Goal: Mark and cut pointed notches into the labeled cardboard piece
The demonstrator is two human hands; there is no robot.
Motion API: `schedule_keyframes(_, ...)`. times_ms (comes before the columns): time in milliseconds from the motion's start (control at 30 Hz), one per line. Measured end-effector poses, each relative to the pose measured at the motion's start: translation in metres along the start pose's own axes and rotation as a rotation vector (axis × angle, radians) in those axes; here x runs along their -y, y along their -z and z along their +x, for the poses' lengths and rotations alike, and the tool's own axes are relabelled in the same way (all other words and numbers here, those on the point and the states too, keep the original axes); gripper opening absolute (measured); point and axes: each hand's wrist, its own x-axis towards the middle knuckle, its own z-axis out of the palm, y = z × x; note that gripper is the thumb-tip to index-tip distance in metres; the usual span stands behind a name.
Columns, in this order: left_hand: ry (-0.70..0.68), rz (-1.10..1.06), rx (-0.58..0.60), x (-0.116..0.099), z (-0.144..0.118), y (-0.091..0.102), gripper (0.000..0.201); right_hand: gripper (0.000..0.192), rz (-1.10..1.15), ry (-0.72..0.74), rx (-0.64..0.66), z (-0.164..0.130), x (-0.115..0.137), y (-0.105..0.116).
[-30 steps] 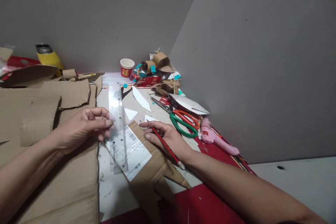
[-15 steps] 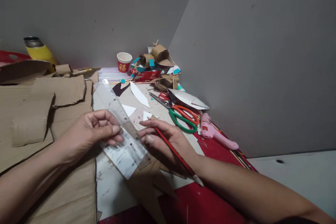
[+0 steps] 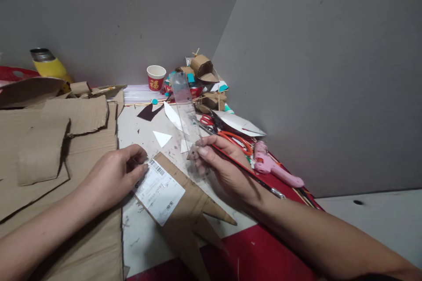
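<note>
My left hand (image 3: 123, 171) pinches the upper left edge of a cut cardboard piece (image 3: 189, 202). This piece has long pointed spikes at its lower right and a white printed label (image 3: 160, 191) with a barcode. Between the thumb and fingers of my right hand (image 3: 227, 167) is a clear plastic ruler (image 3: 186, 105), tilted upward. The same hand carries a red and black pencil (image 3: 252, 171), lying across the palm with its end past the wrist. Scissors with orange handles (image 3: 237, 140) lie just beyond the right hand, which partly covers them.
Large cardboard sheets (image 3: 92, 228) cover the left side. White paper cutouts (image 3: 162, 138) and a dark scrap (image 3: 150, 112) lie ahead. A paper cup (image 3: 155, 78), cardboard models (image 3: 201, 66) and a yellow bottle (image 3: 51, 65) stand behind. A pink glue gun (image 3: 275, 169) lies right, beside a grey wall.
The ruler has come off the label and moved right and up in my right hand. My left hand has let go of the ruler, and the pencil lies flatter.
</note>
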Motion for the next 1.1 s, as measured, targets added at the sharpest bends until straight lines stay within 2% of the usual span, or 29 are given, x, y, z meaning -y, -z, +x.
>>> schedule_keyframes(133,-0.093,0.211,0.024,0.001,-0.002,-0.004,0.006,0.017,0.008,-0.008,-0.003,0.000,-0.001,0.001)
schedule_keyframes(300,-0.073,0.295,0.065,-0.002,-0.004,-0.005,0.014,0.017,0.083,-0.096,0.039,-0.004,-0.001,-0.001)
schedule_keyframes(367,-0.071,0.208,0.023,-0.006,-0.005,-0.004,0.018,0.018,0.099,-0.148,0.079,-0.007,-0.002,-0.002)
schedule_keyframes(467,-0.029,-0.089,-0.021,-0.012,-0.007,-0.004,0.026,0.021,0.087,-0.235,0.166,-0.014,-0.005,-0.005)
schedule_keyframes(567,0.012,-0.345,0.010,-0.016,-0.008,-0.004,0.039,0.023,0.060,-0.321,0.237,-0.019,-0.009,-0.008)
schedule_keyframes(633,0.013,-0.370,0.018,-0.015,-0.007,-0.004,0.042,0.023,0.053,-0.302,0.239,-0.019,-0.010,-0.008)
schedule_keyframes(700,0.003,-0.225,0.001,-0.011,-0.006,-0.005,0.043,0.022,0.062,-0.221,0.189,-0.016,-0.010,-0.007)
schedule_keyframes(767,-0.020,0.026,-0.001,-0.006,-0.004,-0.006,0.045,0.021,0.085,-0.136,0.110,-0.013,-0.009,-0.005)
schedule_keyframes(867,-0.037,0.323,0.061,-0.003,-0.003,-0.008,0.052,0.020,0.103,-0.086,0.066,-0.010,-0.009,-0.004)
schedule_keyframes(1000,-0.047,0.422,0.116,-0.002,-0.004,-0.011,0.052,0.021,0.089,-0.145,0.110,-0.009,-0.013,-0.004)
schedule_keyframes(1100,-0.125,0.452,0.141,0.000,-0.005,-0.012,0.047,0.022,0.068,-0.183,0.126,-0.008,-0.016,-0.004)
